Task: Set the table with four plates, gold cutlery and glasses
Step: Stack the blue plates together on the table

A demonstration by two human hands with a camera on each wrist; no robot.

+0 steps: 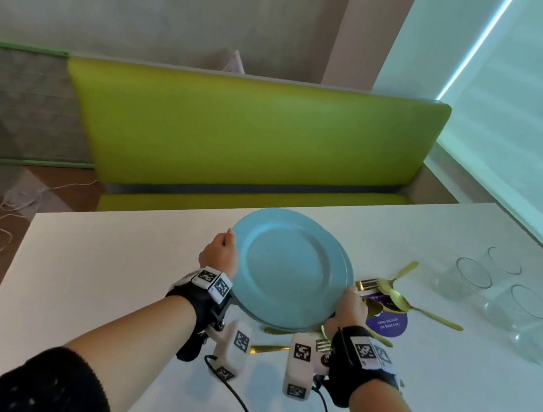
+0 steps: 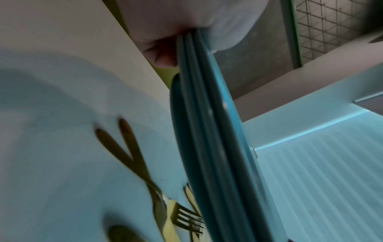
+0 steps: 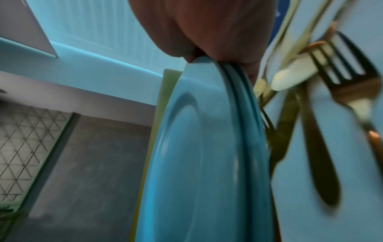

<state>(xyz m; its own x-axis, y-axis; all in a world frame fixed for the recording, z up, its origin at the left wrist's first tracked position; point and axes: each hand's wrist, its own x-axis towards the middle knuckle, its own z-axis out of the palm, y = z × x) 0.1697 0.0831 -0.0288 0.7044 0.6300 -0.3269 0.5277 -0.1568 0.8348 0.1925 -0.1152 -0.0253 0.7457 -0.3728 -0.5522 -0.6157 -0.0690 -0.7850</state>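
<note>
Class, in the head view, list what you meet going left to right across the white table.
Left hand → stack of blue plates → right hand → gold cutlery → glasses.

Both forearms stretched forward, bare below a dark pushed-up sleeve (image 1: 43,383) on the left. Black wrist straps with white marker blocks on each wrist. Left hand (image 1: 220,252) clamped on a rim at the left, thumb on top. Right hand (image 1: 347,311) clamped at the near right, fingers (image 3: 251,68) curled underneath. Palms facing inward.
</note>
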